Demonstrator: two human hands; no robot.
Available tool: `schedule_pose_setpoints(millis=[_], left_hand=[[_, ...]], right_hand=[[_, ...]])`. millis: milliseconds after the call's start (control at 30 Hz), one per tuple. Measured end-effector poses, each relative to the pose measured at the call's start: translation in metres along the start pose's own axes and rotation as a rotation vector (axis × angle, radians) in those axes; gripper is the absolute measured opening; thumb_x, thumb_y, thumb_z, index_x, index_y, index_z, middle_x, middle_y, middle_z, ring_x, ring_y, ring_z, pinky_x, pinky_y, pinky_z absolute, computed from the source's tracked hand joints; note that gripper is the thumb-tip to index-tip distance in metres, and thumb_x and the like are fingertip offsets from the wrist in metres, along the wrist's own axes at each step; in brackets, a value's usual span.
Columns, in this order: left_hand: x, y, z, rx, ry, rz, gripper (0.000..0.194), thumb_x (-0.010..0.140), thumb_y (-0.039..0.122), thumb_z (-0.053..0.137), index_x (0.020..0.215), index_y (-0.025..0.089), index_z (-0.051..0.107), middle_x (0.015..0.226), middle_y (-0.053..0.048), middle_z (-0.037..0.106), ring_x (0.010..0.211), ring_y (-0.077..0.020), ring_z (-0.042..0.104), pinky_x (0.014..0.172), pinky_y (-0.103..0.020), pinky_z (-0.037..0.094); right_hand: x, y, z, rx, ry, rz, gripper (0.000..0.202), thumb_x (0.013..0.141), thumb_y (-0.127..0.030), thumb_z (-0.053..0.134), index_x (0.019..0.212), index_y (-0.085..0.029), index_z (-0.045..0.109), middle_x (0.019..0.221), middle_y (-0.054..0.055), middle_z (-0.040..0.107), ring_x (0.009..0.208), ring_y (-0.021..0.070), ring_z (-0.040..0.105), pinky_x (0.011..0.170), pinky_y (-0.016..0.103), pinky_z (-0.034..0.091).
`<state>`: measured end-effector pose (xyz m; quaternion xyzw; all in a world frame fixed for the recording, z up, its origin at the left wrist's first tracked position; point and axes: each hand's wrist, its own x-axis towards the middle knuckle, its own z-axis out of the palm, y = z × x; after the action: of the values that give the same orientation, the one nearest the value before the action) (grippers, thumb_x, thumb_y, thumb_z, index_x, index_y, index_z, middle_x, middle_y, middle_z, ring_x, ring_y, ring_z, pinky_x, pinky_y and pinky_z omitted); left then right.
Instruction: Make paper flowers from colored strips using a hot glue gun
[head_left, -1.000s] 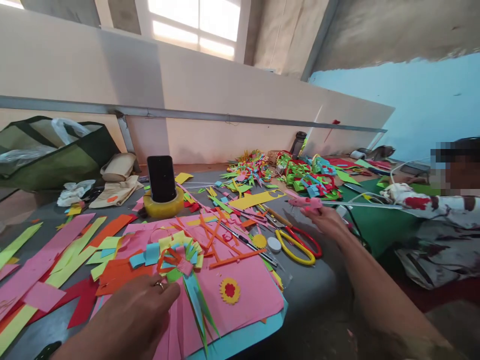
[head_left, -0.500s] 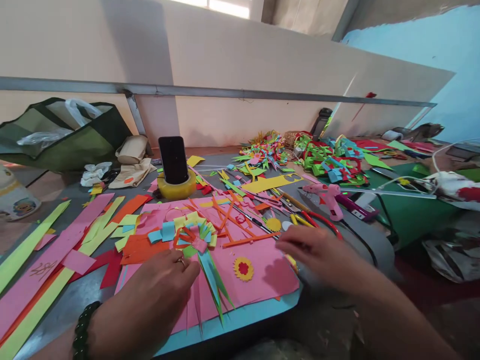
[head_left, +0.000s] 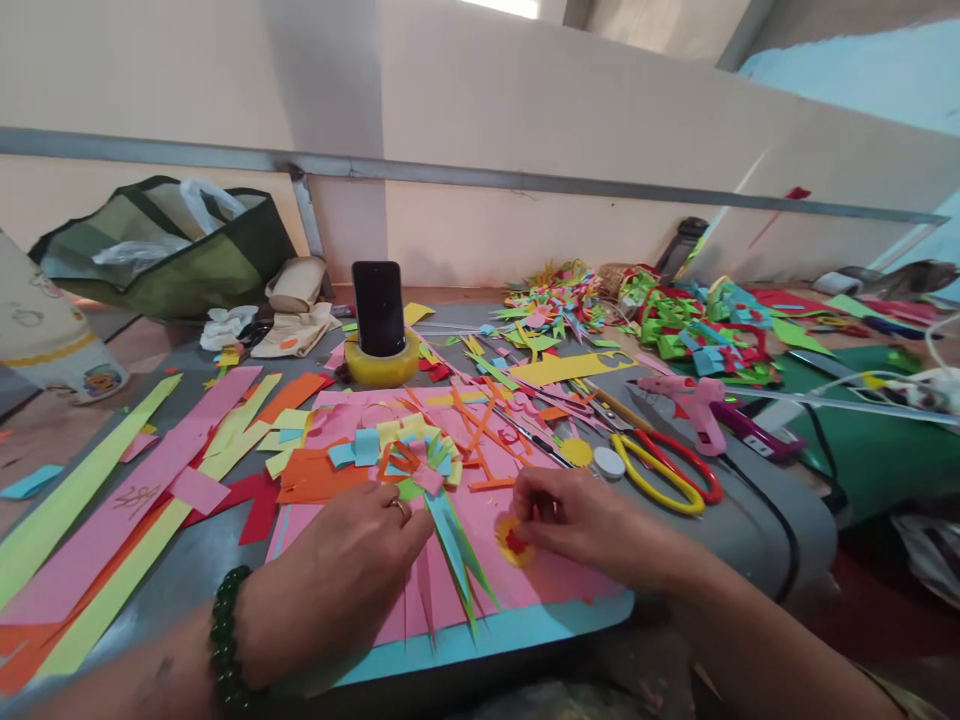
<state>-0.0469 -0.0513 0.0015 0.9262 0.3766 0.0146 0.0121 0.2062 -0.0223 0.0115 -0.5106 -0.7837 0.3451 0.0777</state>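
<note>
My left hand [head_left: 345,555], with a ring and a green bead bracelet, is closed at the lower edge of a ring-shaped paper ornament [head_left: 430,478]. The ornament has yellow and blue tabs around it and long blue and green pointed strips hanging toward me. Its gripped edge is hidden behind my fingers. My right hand [head_left: 574,520] pinches the edge of a small yellow paper flower [head_left: 508,550] with a red centre. That flower is over the pink paper sheet [head_left: 555,585], partly covered by my fingertips.
Scissors with yellow and red handles [head_left: 664,480] and a pink glue gun [head_left: 694,405] lie right. Behind, a phone [head_left: 377,310] leans in a tape roll [head_left: 382,365]. Long paper strips [head_left: 142,480] lie left; colourful paper pieces [head_left: 559,300] are heaped at the back.
My right hand has come down and left from near the scissors onto the yellow flower. The scissors' handles are now uncovered. My left hand stays at the ornament; the view has shifted slightly.
</note>
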Motion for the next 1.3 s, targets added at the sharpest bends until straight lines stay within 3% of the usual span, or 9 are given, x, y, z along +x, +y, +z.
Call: schedule_pose_setpoints(millis=[100, 300, 433, 600, 1000, 1300], left_hand=[[0.000, -0.001, 0.003, 0.019, 0.032, 0.018, 0.018, 0.078, 0.003, 0.042, 0.078, 0.019, 0.050, 0.071, -0.005, 0.057, 0.067, -0.0224, 0.051, 0.061, -0.037, 0.043], [0.002, -0.001, 0.000, 0.032, 0.015, 0.036, 0.016, 0.077, 0.005, 0.045, 0.082, 0.018, 0.053, 0.074, -0.006, 0.059, 0.068, -0.0221, 0.052, 0.061, -0.037, 0.044], [0.002, -0.001, -0.001, 0.036, -0.001, 0.049, 0.017, 0.077, 0.006, 0.043, 0.085, 0.017, 0.053, 0.079, -0.008, 0.061, 0.072, -0.0232, 0.053, 0.066, -0.039, 0.046], [0.001, -0.005, -0.001, 0.008, -0.021, 0.047, 0.015, 0.077, 0.007, 0.044, 0.086, 0.017, 0.052, 0.077, -0.008, 0.061, 0.070, -0.0228, 0.053, 0.063, -0.038, 0.046], [0.002, -0.006, 0.002, 0.029, -0.024, 0.072, 0.013, 0.080, 0.008, 0.041, 0.082, 0.018, 0.050, 0.075, -0.007, 0.059, 0.069, -0.0222, 0.052, 0.066, -0.039, 0.047], [0.002, -0.007, 0.001, 0.037, -0.031, 0.070, 0.013, 0.080, 0.008, 0.041, 0.082, 0.017, 0.051, 0.077, -0.008, 0.059, 0.070, -0.0228, 0.052, 0.065, -0.039, 0.047]], right_hand=[[0.002, -0.011, -0.008, 0.116, 0.029, -0.011, 0.013, 0.080, -0.030, 0.060, 0.078, -0.017, 0.058, 0.067, -0.002, 0.056, 0.058, 0.0089, 0.046, 0.052, 0.021, 0.037], [0.022, -0.052, -0.027, 0.164, 0.037, -0.234, 0.009, 0.079, -0.025, 0.062, 0.080, -0.017, 0.058, 0.070, -0.002, 0.058, 0.061, 0.0087, 0.050, 0.056, 0.021, 0.041], [0.066, -0.059, -0.016, 0.184, 0.023, -0.299, 0.013, 0.076, -0.023, 0.065, 0.083, -0.017, 0.056, 0.069, -0.003, 0.057, 0.061, 0.0090, 0.053, 0.055, 0.021, 0.041], [0.102, -0.050, 0.007, 0.070, 0.051, -0.185, 0.013, 0.075, -0.020, 0.063, 0.086, -0.017, 0.057, 0.070, -0.001, 0.061, 0.061, 0.0102, 0.057, 0.053, 0.020, 0.040], [0.094, -0.050, 0.015, -0.236, 0.132, -0.210, 0.010, 0.083, -0.022, 0.055, 0.092, -0.020, 0.059, 0.081, -0.001, 0.068, 0.060, 0.0095, 0.059, 0.054, 0.020, 0.032], [0.095, -0.041, 0.023, -0.392, 0.255, -0.311, 0.009, 0.075, -0.014, 0.057, 0.076, -0.019, 0.064, 0.071, 0.000, 0.067, 0.062, 0.0112, 0.053, 0.055, 0.021, 0.028]])
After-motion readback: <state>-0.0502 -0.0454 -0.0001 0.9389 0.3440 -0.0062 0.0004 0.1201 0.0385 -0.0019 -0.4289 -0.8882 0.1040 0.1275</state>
